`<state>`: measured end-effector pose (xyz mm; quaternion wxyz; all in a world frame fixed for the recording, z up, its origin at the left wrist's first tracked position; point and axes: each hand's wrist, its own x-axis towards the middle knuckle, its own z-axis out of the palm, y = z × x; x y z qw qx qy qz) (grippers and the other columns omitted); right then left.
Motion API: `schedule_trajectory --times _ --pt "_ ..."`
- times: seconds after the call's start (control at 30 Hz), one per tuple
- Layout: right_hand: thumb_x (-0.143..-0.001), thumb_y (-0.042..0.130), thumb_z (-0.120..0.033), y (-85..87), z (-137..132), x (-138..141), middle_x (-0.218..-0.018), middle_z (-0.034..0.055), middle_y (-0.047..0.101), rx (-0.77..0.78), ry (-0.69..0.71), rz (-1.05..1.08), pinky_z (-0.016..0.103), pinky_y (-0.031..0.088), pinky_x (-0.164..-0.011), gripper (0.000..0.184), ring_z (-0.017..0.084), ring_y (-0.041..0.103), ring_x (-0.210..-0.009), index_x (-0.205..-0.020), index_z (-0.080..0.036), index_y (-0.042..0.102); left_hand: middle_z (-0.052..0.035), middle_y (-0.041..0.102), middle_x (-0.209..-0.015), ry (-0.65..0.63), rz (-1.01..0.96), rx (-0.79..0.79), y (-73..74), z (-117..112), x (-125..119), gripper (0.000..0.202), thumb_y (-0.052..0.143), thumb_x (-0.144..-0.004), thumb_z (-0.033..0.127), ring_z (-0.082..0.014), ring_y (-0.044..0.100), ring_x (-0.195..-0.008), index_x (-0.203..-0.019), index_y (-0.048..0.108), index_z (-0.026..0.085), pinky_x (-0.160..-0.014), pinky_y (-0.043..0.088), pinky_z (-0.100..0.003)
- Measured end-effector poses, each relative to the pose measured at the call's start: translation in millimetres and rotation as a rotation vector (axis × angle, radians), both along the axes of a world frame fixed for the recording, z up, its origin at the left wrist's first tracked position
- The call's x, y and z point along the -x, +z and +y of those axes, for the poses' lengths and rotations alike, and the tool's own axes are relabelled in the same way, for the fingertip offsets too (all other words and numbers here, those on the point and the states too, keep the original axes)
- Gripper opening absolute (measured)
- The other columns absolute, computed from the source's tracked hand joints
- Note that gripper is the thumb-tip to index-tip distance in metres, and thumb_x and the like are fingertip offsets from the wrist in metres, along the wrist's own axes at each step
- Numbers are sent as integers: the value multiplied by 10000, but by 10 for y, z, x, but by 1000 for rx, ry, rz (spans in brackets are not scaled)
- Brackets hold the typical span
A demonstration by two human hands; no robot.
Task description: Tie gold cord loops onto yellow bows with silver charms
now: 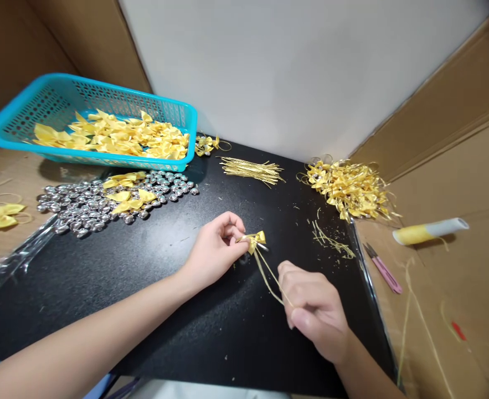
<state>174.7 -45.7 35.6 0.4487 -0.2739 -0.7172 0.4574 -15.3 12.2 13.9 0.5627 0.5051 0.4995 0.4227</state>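
Between the thumb and fingers of my left hand is a small yellow ribbon bow, above the middle of the black table. Two strands of gold cord run from the bow down to my right hand. Its fingers are closed on the cord, pinching it against the thumb. A thin pale piece pokes out beside the bow, too small to name. Straight gold cord pieces lie in a bundle farther back. Silver beads are spread at the left, with a few yellow bows on top.
A turquoise basket of yellow bows stands at the back left. Bows with cord loops are heaped at the back right. Cord scraps, a pink-handled cutter and a yellow-white roll lie on the right. A white wall rises behind.
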Motion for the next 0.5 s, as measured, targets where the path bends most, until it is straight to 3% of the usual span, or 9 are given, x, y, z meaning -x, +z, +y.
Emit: schedule_trajectory --times 0.17,0.33,0.4,0.5 --pt "-931 515 -359 32 -4 -77 -568 -22 453 34 0 39 339 356 -660 371 124 405 -587 -602 -191 478 91 493 -541 -56 -33 21 -44 7 3 179 647 -674 159 -47 398 -491 -748 486 178 -501 324 -161" --pt "-891 561 -394 -13 2 -83 -729 25 536 146 -88 109 355 386 -726 394 173 504 -760 -567 -186 474 74 494 -559 -101 -71 61 -33 -5 0 169 653 -687 198 -52 414 -503 -706 486 175 -490 315 -161" --pt "-881 559 -397 -28 14 -92 -695 21 559 205 -77 216 362 403 -733 392 171 537 -721 -564 -187 467 71 498 -559 -108 -77 71 -15 -13 -7 164 651 -685 199 -55 421 -506 -703 490 176 -492 321 -164" --pt "-899 540 -433 -13 28 -99 -551 -12 564 244 48 255 373 425 -751 419 133 534 -549 -559 -192 490 66 509 -559 -110 -74 74 5 -21 -16 155 654 -675 195 -58 432 -507 -696 502 172 -498 331 -167"
